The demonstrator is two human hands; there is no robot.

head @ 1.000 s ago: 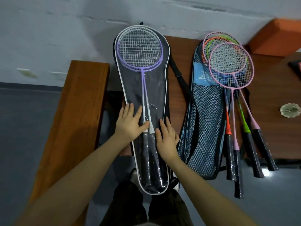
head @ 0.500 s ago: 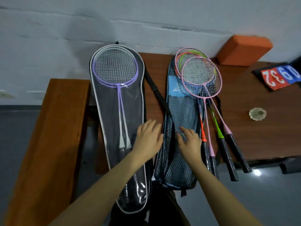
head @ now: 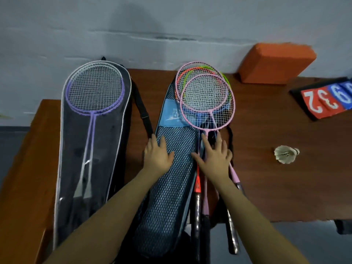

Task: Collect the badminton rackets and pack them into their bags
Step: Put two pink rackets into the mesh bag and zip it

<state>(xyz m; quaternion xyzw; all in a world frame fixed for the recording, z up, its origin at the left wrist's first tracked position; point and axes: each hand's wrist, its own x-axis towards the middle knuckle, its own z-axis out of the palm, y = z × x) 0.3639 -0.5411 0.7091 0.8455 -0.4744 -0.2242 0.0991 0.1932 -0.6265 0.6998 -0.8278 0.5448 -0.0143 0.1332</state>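
Note:
A black bag with a clear front (head: 106,149) lies on the left of the wooden table (head: 276,187) with purple rackets (head: 95,90) inside it. Beside it lies a blue mesh bag (head: 171,187). My left hand (head: 157,156) rests flat on the mesh bag's left edge, fingers straight. Several loose rackets, pink (head: 206,101), orange and green, lie stacked along the mesh bag's right side. My right hand (head: 215,157) lies spread over their shafts, fingers straight.
A white shuttlecock (head: 285,154) lies on the table to the right. An orange block (head: 276,62) stands against the wall at the back, and a flip scoreboard (head: 327,101) sits at the far right. A wooden bench (head: 26,178) runs along the left.
Both hands have left the black bag and moved right. The left hand now rests on the mesh bag, the right hand on the loose rackets' shafts. The view has shifted right.

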